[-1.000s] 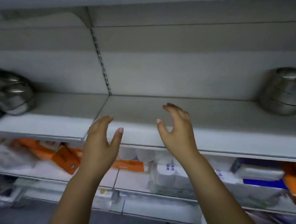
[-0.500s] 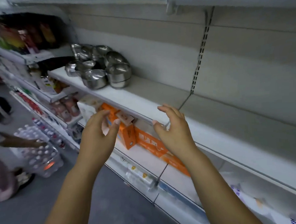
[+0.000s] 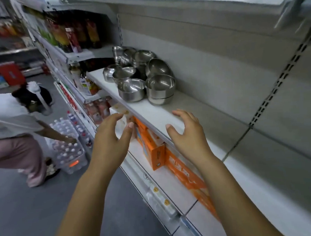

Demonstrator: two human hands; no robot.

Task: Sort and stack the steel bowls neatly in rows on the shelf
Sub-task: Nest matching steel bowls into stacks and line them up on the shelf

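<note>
- Both hands are empty. The left hand (image 3: 110,138) and right hand (image 3: 189,134) are raised with fingers spread and gently curved, palms facing each other. This looks pre-shaped to take a bowl from both sides.
- The steel bowls (image 3: 141,77) sit in a loose cluster at the far-left part of the white shelf (image 3: 201,115), well apart from both hands. They are not in rows yet.
- Cluster mix: a single upright bowl (image 3: 131,89) at the near front, touching a nested stack (image 3: 160,89). Behind them one tipped bowl (image 3: 158,67) leans on its side, with more stacks against the back panel. They likely need sorting by size before restacking.
- The right hand hovers over the shelf's front lip; whether it touches cannot be told. The left hand hangs off the shelf on the aisle side, in front of the orange boxes (image 3: 152,150) on the lower shelf.
- Open room: the shelf is bare from the cluster rightward past the slotted upright (image 3: 282,78), so there is plenty of run for rows.
- Edge risk: the front bowl sits close to the lip, so pulling it nearer could tip it off.
- The upper shelf (image 3: 181,1) caps lift height, so low carries look safer.
- Another person (image 3: 11,125) bends over a bottled-water pack (image 3: 69,142) in the aisle, well apart.
</note>
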